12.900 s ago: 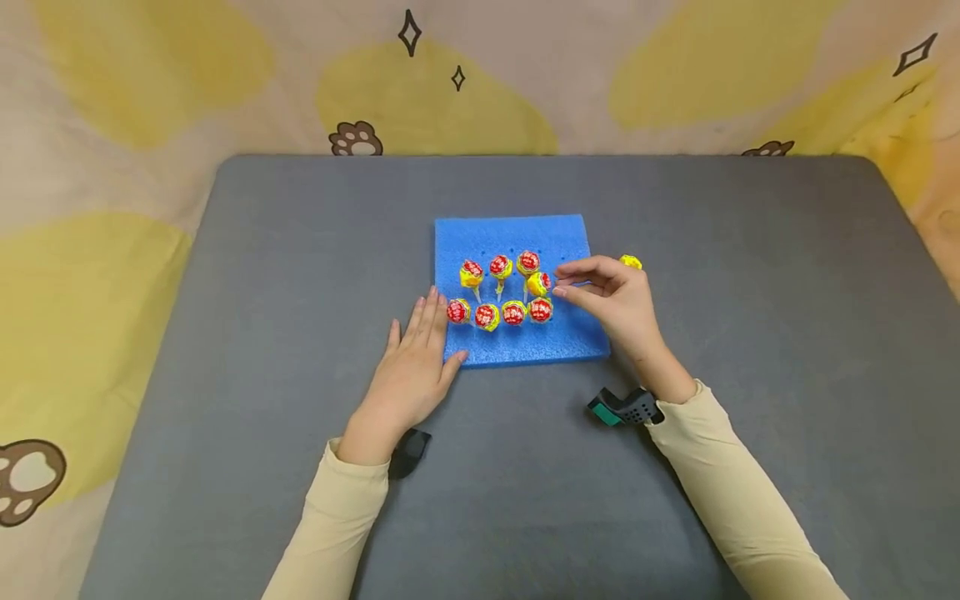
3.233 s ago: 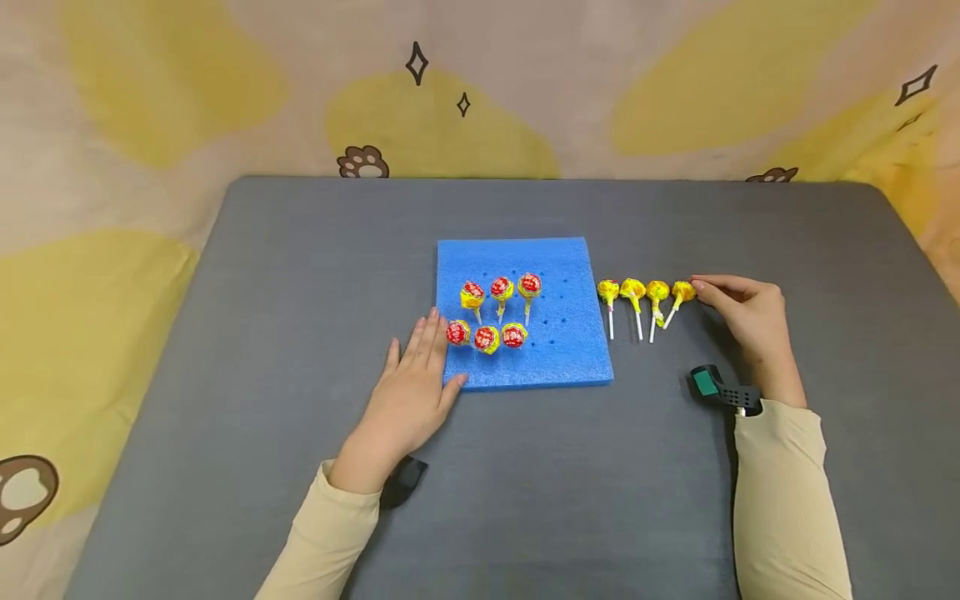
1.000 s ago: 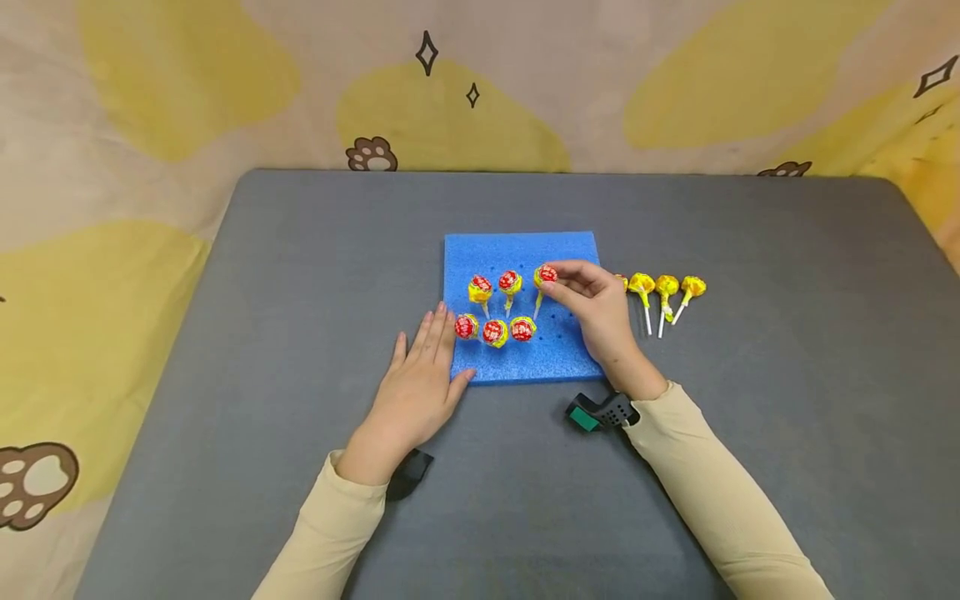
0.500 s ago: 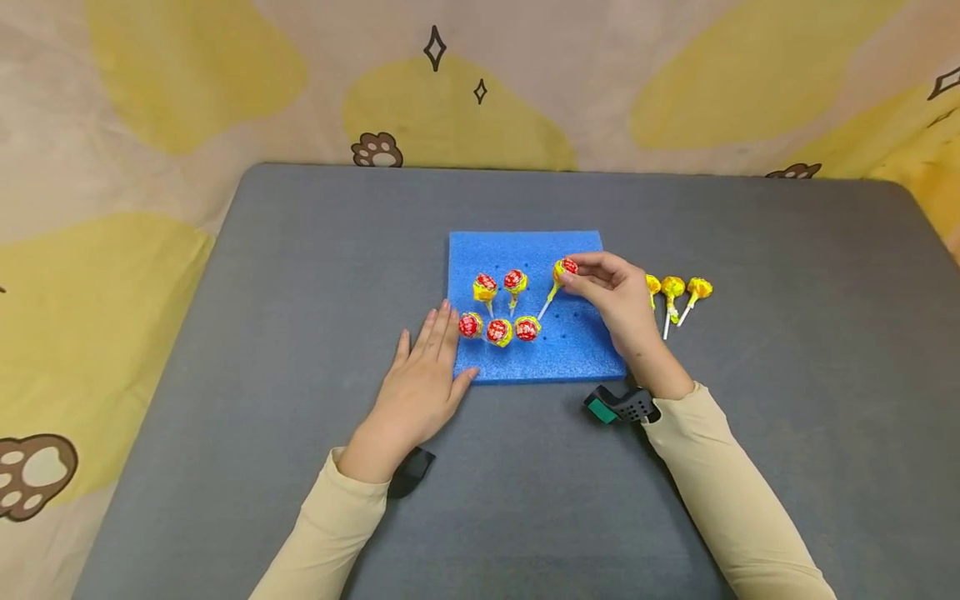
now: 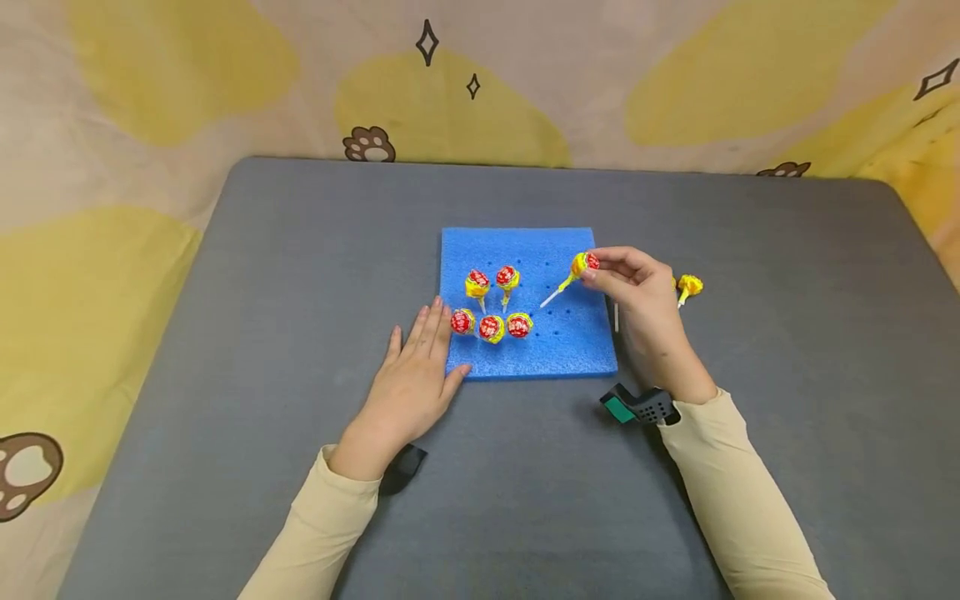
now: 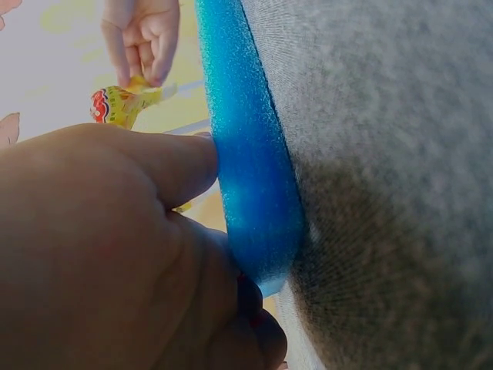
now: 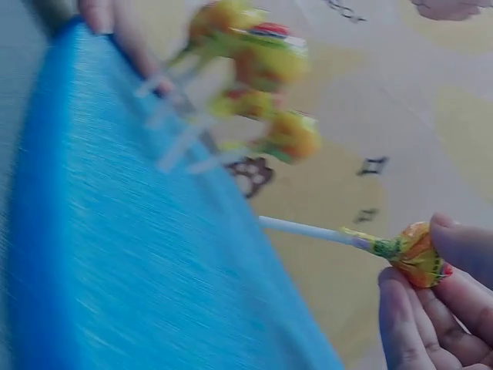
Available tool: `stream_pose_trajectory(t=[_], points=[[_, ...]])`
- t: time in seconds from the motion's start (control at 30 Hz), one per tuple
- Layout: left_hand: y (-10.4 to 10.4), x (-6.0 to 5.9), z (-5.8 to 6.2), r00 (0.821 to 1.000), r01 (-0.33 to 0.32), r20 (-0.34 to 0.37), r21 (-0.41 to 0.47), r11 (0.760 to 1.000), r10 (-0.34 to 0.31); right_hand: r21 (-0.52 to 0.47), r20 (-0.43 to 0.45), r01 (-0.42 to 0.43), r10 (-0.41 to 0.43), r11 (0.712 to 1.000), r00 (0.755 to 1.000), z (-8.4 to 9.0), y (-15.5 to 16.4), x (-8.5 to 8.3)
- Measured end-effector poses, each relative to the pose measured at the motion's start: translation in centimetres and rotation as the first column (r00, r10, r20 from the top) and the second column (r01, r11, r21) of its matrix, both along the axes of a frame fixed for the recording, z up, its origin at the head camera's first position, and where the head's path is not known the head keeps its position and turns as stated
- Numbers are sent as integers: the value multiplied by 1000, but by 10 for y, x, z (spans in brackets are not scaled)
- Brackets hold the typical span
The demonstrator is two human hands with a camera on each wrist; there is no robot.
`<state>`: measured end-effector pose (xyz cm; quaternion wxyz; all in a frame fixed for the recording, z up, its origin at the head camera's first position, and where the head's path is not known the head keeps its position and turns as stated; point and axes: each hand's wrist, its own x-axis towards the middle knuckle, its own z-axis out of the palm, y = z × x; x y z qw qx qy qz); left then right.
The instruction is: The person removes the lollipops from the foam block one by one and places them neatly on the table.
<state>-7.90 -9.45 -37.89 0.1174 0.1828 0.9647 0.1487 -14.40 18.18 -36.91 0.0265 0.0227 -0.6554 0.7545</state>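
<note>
1. Lifted out of the back row since a second ago, the lollipop (image 5: 582, 266) now hangs clear above the right half of the foam block (image 5: 570, 350), its white stick slanting down and left, while the left hand has not moved.
2. The right hand (image 5: 637, 292) pinches the lollipop's wrapped head between thumb and fingertips; the head is round, in crinkled yellow wrapper with a red label.
3. The left hand (image 5: 412, 375) lies flat with straight fingers on the worktop (image 5: 262, 333), fingertips pressed against the foam block's left edge.
4. Five standing lollipops (image 5: 491, 304) remain planted in the block's left half, two behind and three in front.
5. The foam block is a square blue slab, spongy and fine-grained, with small punched holes, set at the middle of the grey, felt-like worktop.
6. One more yellow lollipop (image 5: 688, 287) lies on the worktop just right of the right hand.
</note>
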Motion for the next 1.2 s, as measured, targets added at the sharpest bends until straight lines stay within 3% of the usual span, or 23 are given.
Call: stream_pose_trajectory(t=[0.33,0.63,1.0,1.2], points=[[1,-2,0,1000,-3,2,-5,1000,3,-59,-18,-69,68,996,998,23,42,-2],[2,-1,-1,999,-18,27,-4,1000,19,-132,-27,-50,46,990,999,34,80,-2],[2,0,2,999,-23,27,-13,1000,23,-130,106,-25,39,991,994,34,121,1],[2,2,4,1000,-14,20,-8,1000,14,-76,202,31,-15,997,979,24,146,8]])
